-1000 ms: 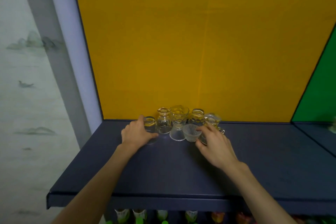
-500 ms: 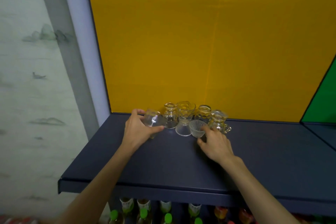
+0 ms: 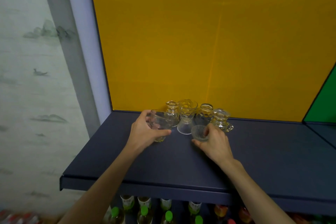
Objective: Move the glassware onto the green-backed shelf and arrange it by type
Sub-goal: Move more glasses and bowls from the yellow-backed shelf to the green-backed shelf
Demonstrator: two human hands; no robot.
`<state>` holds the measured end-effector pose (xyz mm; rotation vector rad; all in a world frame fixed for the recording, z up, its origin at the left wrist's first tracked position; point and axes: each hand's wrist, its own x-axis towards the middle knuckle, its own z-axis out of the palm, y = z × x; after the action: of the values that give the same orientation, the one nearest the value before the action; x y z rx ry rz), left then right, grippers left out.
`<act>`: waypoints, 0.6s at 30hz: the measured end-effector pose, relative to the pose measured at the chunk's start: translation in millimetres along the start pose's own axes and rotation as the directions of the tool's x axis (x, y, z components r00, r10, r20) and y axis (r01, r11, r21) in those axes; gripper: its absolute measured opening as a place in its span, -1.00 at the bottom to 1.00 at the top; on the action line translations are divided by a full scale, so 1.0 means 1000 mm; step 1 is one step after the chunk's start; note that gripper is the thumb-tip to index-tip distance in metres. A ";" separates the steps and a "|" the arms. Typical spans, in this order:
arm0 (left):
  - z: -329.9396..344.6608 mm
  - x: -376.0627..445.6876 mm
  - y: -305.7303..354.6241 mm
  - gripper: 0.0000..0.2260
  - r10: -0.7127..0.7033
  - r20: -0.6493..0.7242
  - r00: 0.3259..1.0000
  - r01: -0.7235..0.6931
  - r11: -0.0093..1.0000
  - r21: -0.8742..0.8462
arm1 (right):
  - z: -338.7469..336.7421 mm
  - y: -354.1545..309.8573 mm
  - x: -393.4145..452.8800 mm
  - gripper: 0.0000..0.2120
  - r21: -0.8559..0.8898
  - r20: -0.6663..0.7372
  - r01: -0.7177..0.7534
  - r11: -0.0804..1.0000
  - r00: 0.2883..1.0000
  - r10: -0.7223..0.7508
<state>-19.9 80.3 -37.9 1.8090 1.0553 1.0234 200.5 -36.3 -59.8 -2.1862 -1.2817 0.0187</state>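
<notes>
left hand (image 3: 145, 131): clear tumbler (image 3: 161, 123), tilted | right hand (image 3: 215, 141): ribbed bowl (image 3: 199, 132)

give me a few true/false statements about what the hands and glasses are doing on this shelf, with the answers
1. The left hand grips a clear tumbler that is tilted. True.
2. The right hand rests flat on the shelf and holds nothing. False: it holds a small ribbed glass bowl.
3. The glassware stands in front of a green back panel. False: the panel behind it is yellow; the green panel is off to the right.
4. A footed glass stands on the dark blue shelf between the two hands. True.
5. The space under the shelf holds only plates. False: bottles with green caps show there.
</notes>
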 end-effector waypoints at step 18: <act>0.066 -0.018 0.031 -0.31 0.112 0.238 0.965 -0.036 0.952 -0.303 | -0.053 0.015 -0.052 -0.28 0.277 -0.156 -0.125 0.953 0.973 0.173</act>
<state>42.0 38.5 -38.8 1.6870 0.6448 0.9113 200.5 -109.1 -38.8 -1.9984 -0.9528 0.0512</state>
